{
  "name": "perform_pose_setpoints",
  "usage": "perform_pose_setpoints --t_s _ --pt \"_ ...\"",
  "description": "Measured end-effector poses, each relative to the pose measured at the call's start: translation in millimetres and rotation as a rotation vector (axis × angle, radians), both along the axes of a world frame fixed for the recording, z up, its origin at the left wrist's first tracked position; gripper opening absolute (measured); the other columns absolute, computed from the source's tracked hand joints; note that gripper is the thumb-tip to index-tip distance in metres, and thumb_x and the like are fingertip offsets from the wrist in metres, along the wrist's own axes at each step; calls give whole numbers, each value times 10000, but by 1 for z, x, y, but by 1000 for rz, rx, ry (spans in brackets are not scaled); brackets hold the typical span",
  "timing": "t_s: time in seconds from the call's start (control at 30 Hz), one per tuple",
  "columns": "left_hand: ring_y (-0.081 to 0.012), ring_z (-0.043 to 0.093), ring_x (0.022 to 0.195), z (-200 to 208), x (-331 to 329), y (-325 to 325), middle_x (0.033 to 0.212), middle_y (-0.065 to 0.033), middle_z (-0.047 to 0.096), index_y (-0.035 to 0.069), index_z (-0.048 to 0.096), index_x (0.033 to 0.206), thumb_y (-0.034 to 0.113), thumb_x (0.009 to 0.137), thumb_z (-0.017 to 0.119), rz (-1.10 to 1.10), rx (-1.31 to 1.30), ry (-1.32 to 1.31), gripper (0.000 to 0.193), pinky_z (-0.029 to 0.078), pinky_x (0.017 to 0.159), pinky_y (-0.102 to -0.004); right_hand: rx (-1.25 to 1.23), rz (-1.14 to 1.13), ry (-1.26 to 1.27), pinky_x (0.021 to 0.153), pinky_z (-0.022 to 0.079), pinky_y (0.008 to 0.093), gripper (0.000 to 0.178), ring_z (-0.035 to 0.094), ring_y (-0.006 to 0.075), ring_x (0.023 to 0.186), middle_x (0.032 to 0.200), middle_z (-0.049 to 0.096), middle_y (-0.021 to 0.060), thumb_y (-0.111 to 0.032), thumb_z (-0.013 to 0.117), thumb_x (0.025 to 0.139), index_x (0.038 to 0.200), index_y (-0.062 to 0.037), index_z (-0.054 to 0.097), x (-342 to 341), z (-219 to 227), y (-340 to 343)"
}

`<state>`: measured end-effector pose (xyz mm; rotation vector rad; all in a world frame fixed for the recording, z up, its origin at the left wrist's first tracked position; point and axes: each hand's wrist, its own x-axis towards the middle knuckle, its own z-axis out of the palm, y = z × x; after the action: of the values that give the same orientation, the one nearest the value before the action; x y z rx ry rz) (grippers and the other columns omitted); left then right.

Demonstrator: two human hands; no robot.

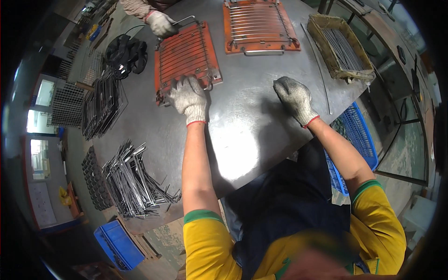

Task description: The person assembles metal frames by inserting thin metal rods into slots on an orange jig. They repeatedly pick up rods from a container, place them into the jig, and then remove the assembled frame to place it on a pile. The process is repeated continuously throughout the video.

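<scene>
My left hand (pixel 187 97), in a white knit glove with darkened fingertips, is closed over the near edge of a wire grid (pixel 186 53). That grid of thin parallel rods lies in an orange fixture plate (pixel 213 58). My right hand (pixel 296 99), gloved alike, rests on the metal table (pixel 247 98) with its fingers curled. What it holds, if anything, is hidden. At the far end of the fixture, another person's gloved hand (pixel 161 24) is beside a bent wire handle (pixel 185 20). A second orange fixture (pixel 261 28) with a wire grid stands farther right.
Bent wire pieces (pixel 133 182) are heaped at the left near edge, with wire frames (pixel 103 105) beyond them. A dark bundle (pixel 127 55) lies at the far left. Right are a long rod (pixel 319 70) and a bin (pixel 322 51) of rods; blue crates (pixel 361 135) stand below.
</scene>
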<state>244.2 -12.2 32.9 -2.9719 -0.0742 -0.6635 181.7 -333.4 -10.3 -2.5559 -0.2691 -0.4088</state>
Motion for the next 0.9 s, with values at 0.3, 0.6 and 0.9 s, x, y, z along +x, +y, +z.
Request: perform_pose_setpoints --t_s 0.3,0.6,0.9 --pt "-341 633 868 -21 -90 3 854 -181 660 48 682 911 186 958 587 -158 24 -239 174 503 787 -480 139 -37 -25 937 512 431 378 645 324 1077 1136 671 150 -361 529 985 1232 -94 632 -11 19 4" --pt "-337 637 902 -5 -235 8 850 -162 660 8 701 878 215 884 657 -282 -67 -202 212 479 978 -480 -7 -388 111 853 561 460 424 663 358 1056 1165 652 231 -334 607 915 1226 -46 584 54 132 -141" --pt "-308 636 1116 10 -270 -22 1238 -212 599 79 451 1415 466 990 499 667 -943 0 577 576 830 -473 -547 -390 337 814 573 482 279 710 362 992 1066 718 213 -204 571 909 1058 -23 721 94 87 -197"
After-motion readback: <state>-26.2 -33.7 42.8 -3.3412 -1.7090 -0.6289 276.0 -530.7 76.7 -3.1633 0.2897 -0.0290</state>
